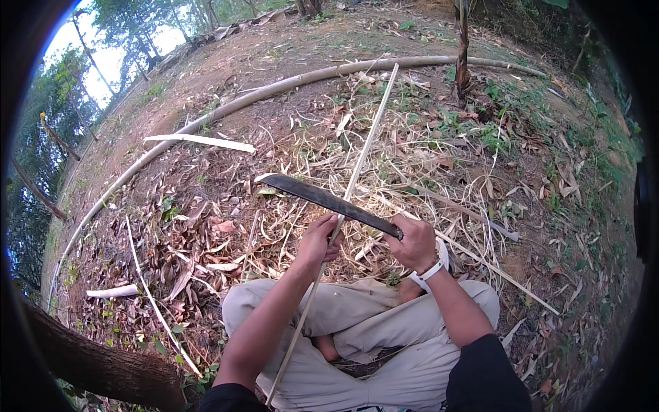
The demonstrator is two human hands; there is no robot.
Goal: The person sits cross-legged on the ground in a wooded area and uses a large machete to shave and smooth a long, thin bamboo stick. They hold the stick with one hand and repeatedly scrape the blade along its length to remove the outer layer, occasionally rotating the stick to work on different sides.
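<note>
My left hand (318,242) is closed around a long, thin, pale bamboo strip (371,134), which slants from beside my left thigh up and away to the far middle. In my right hand (414,245) is the handle end of a machete (319,196), mostly covered by my fingers. Its dark, broad blade points to the left and crosses over the strip just beyond my left fingers. The blade looks to be touching the strip, though the exact contact is hard to make out. A white band (432,270) circles my right wrist.
Pale shavings (309,165) and dry leaves cover the ground ahead of my crossed legs (384,323). Behind them curves a long bamboo pole (274,88). Split pieces (201,142) lie about. A thin trunk (462,55) stands far right; a thick trunk (103,367) sits near left.
</note>
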